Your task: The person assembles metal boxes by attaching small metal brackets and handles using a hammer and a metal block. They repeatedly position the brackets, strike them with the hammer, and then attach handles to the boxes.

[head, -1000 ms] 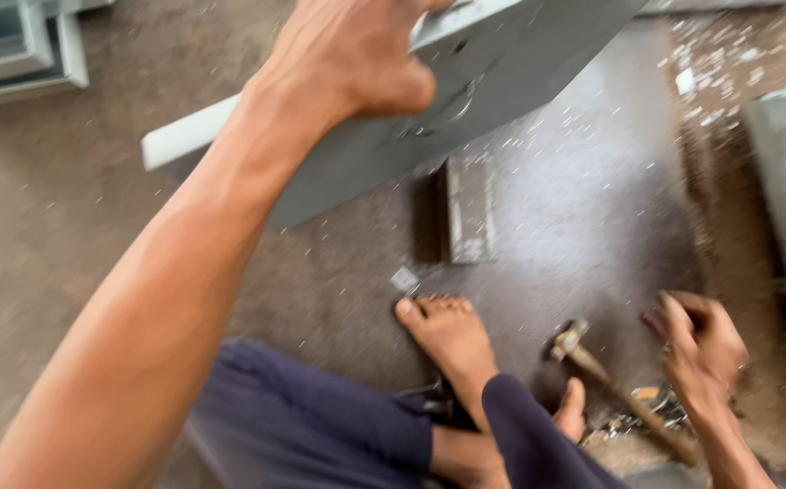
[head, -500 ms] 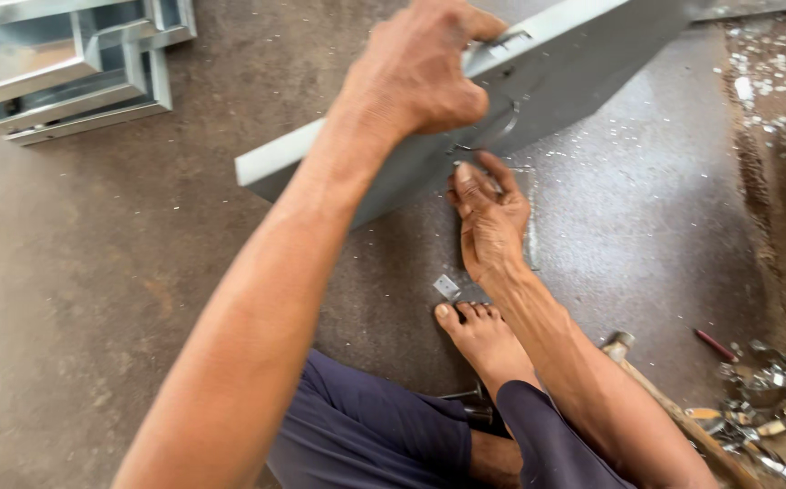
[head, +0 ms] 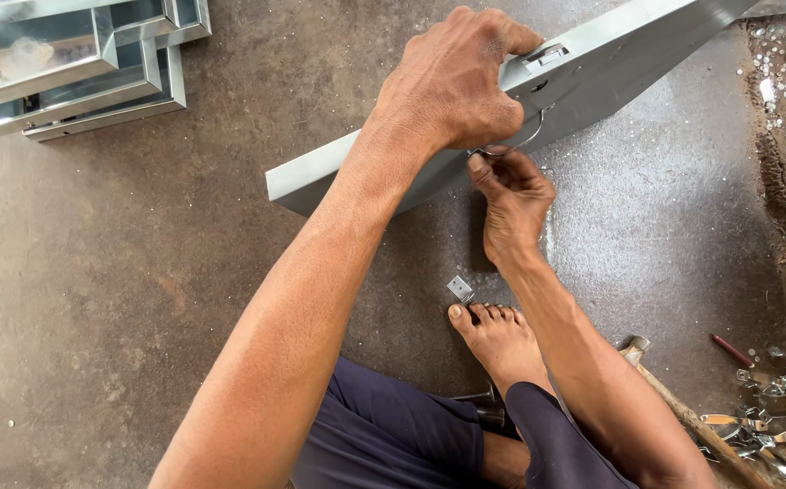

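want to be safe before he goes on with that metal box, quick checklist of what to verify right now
1. Left hand grips the grey metal box at its top edge: ok.
2. Right hand pinches the wire handle: ok.
3. Handle seated in its bracket: cannot tell.
4. Bare foot clear of the small metal plate: not ok, toes beside it.
5. Hammer within reach on the floor: ok.

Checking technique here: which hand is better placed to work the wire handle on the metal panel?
Probably the right hand: its fingers already pinch the wire handle, while the left hand grips the metal panel.
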